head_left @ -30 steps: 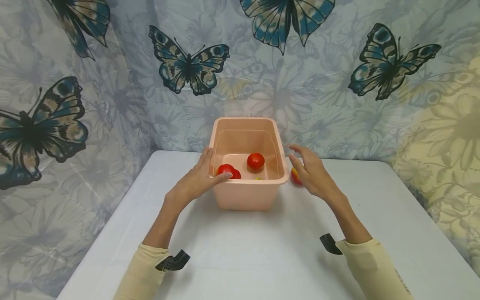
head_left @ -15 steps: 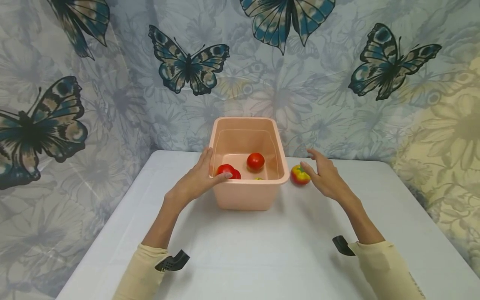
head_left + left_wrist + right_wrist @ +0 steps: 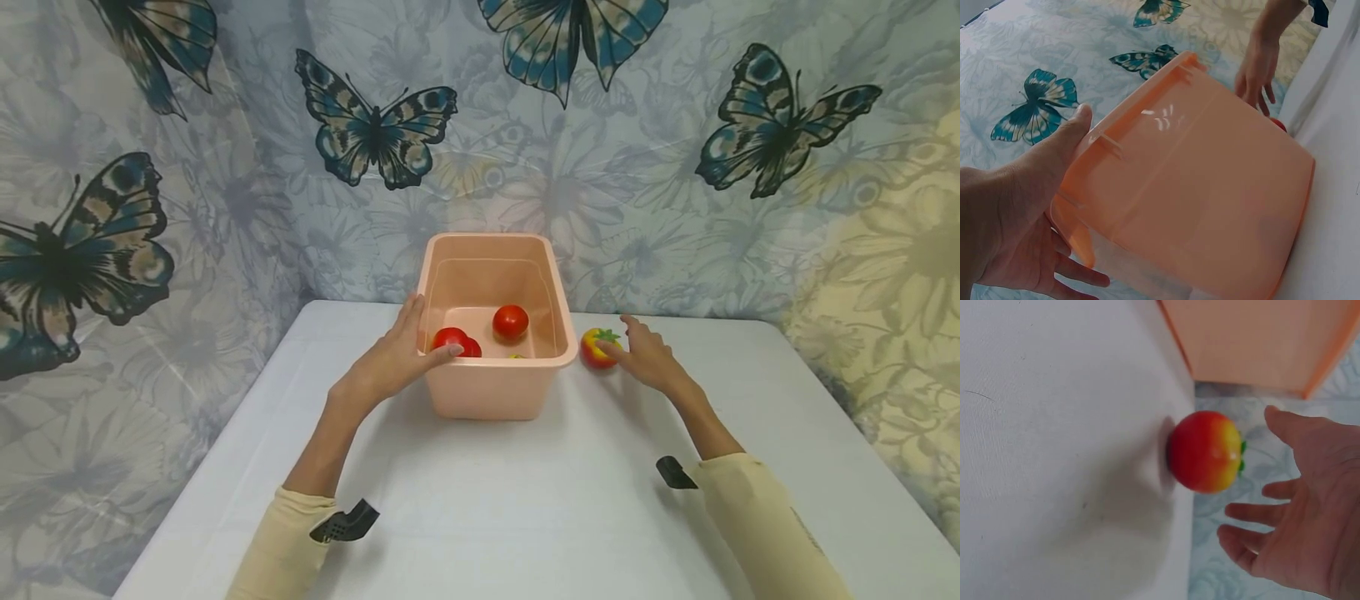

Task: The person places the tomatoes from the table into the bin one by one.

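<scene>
A peach-coloured plastic bin (image 3: pixel 491 390) stands upright on the white table. My left hand (image 3: pixel 384 364) rests at its near left corner, the thumb over the front rim and straight fingers along the left side. Just right of the bin is a red-and-yellow tomato (image 3: pixel 592 354) with a green leafy top, upright on the table. Over the tomato's right side reaches my right hand (image 3: pixel 651 357), its thumb and fingers spread apart. The right wrist view shows a gap between that hand (image 3: pixel 1310 500) and the tomato (image 3: pixel 1200 452).
Inside the bin lie a red tomato (image 3: pixel 511 322) and more red ones (image 3: pixel 450 338) at the near left, partly hidden by the front wall. A bit of something yellow-green shows there too. Behind the table (image 3: pixel 480 508) hangs a butterfly-patterned cloth (image 3: pixel 600 217).
My right hand first drew back rightward from beside the bin, uncovering the red-and-yellow tomato, then lowered toward it. The left hand and the bin stay in place.
</scene>
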{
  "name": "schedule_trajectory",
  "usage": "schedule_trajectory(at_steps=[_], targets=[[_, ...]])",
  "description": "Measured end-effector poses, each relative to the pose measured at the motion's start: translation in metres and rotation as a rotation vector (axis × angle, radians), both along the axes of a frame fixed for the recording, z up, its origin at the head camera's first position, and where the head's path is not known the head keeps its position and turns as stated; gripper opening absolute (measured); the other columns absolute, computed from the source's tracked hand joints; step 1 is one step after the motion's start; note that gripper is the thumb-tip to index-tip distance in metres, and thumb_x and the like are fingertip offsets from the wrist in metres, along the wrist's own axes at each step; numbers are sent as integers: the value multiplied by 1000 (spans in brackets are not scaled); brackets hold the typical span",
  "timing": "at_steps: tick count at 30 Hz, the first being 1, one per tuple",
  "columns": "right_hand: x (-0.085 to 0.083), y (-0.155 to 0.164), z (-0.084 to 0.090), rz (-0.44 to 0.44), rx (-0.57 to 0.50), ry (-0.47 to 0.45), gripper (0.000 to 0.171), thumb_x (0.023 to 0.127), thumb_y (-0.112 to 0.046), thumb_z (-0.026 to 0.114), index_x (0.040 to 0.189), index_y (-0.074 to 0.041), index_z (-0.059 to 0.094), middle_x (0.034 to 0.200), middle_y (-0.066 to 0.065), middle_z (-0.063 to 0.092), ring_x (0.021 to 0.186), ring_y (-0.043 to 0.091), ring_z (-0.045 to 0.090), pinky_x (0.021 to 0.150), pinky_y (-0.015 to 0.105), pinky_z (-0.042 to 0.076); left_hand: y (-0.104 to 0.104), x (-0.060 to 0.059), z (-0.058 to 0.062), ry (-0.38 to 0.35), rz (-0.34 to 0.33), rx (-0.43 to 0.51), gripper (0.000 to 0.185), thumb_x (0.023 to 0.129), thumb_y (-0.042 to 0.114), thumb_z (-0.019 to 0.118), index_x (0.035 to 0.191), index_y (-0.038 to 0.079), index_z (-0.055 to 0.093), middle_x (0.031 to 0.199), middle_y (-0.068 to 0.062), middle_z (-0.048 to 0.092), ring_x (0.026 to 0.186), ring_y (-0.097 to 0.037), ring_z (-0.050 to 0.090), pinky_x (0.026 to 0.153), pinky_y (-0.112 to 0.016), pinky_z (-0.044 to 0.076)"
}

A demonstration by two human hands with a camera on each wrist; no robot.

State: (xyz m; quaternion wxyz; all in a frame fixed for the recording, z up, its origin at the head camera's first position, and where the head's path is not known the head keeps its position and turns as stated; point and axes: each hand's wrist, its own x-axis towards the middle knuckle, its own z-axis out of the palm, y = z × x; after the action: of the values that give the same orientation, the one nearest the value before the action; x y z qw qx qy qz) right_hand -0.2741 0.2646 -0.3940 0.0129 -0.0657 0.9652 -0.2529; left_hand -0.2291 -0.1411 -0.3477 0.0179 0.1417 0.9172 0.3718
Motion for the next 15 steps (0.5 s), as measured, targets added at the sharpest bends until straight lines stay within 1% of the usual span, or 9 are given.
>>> schedule_trajectory(at_steps=[3, 8, 10, 12, 15], targets=[[-7, -1, -8, -37, 57, -45, 90, 86, -60, 46, 140, 7, 19, 133, 32, 34, 116, 53, 31, 88, 71, 21, 0, -1, 0, 7, -3, -19, 106, 69, 78, 48, 145, 33, -10, 151, 14, -10, 139, -13, 2, 103, -57, 22], [-14, -4, -15, -71, 146, -104, 95, 83, -68, 40, 132, 13, 28, 116, 32, 43, 101, 50, 42, 81, 66, 30, 0, -1, 0, 20, -1, -36, 107, 69, 79, 47, 146, 30, -9, 151, 15, -11, 138, -12, 1, 105, -52, 21], [-16, -5, -17, -77, 155, -138, 95, 83, -70, 37, 129, 13, 31, 113, 31, 44, 99, 47, 43, 80, 65, 32, -1, -1, 1, 19, 2, -42, 106, 70, 79, 47, 146, 31, -9, 149, 18, -13, 138, -11, 0, 106, -52, 21], [-18, -5, -19, -89, 155, -159, 94, 83, -71, 36, 126, 12, 36, 110, 28, 46, 97, 44, 44, 78, 62, 34, -1, -1, 1, 25, -1, -41, 106, 70, 79, 47, 146, 30, -9, 150, 16, -12, 138, -12, 1, 106, -52, 21], [-20, -5, -22, -112, 137, -161, 90, 82, -70, 39, 121, 12, 42, 105, 26, 49, 94, 39, 46, 74, 55, 39, -1, -2, 1, 33, -4, -18, 106, 69, 78, 49, 146, 32, -9, 151, 14, -9, 138, -14, 6, 104, -53, 24]])
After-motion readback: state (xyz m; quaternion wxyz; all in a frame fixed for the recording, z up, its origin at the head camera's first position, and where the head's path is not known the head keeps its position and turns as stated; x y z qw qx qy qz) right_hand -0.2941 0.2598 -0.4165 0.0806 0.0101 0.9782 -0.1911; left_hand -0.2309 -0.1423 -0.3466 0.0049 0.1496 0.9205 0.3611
